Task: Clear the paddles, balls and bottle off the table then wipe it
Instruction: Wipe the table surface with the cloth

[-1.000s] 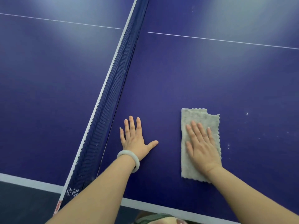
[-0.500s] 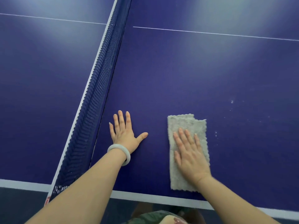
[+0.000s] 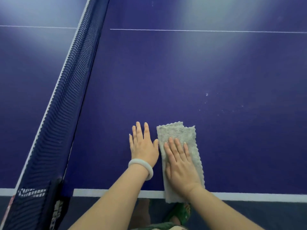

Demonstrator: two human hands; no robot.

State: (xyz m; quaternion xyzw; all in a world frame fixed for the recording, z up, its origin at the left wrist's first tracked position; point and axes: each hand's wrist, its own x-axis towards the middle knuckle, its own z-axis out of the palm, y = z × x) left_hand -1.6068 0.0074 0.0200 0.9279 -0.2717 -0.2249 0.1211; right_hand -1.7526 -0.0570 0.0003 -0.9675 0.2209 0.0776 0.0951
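1. Head view: a dark blue table-tennis table [image 3: 182, 72] fills most of the frame; a thin white centre line [image 3: 199, 30] crosses its far part, and a broad white edge stripe [image 3: 249, 196] runs along the near edge; no paddles, balls or bottle show on the visible surface.
2. A dark blue mesh net with a white top band [image 3: 66, 105] runs diagonally from the lower left to the top centre and divides the table in two.
3. A pale grey, folded, fuzzy cloth with scalloped edges [image 3: 179, 131] lies flat on the right half of the table, well to the right of the net; its near end reaches over the white edge stripe.
4. The right hand [image 3: 181, 170] lies palm down on the cloth; its fingers are straight and close together and press the fabric flat rather than pinching it.
5. The left hand [image 3: 142, 146] rests palm down on the bare table just left of the cloth; its fingers are straight and slightly spread and hold nothing; the thumb is just beside the cloth's left edge, and I cannot tell whether it touches.
6. A foot in a green sandal [image 3: 179, 211] shows on the floor below the table edge.
7. A smooth, pale white bangle [image 3: 141, 165] circles the left wrist.
8. Small white specks [image 3: 206, 94] dot the table beyond and to the right of the cloth.
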